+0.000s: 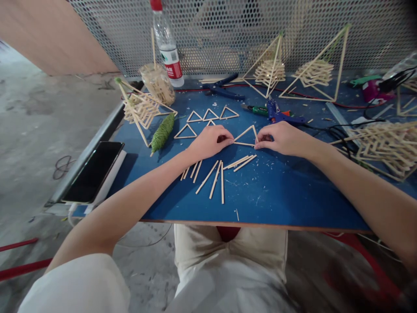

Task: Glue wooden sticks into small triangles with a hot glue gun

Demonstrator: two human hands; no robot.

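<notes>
Between my two hands lies a triangle of thin wooden sticks on the blue table. My left hand pinches its left corner with thumb and fingers. At its lower right corner, the fingertips of my right hand are closed on the stick ends. Several finished stick triangles lie in rows beyond my left hand, one partly hidden behind it. Loose wooden sticks are fanned out nearer to me, some of them partly covered by my left forearm.
A glue gun, pliers and green yarn lie around the triangles. Stick pyramids stand along the mesh panel. A bottle and a jar of sticks stand back left; a phone lies at the left edge.
</notes>
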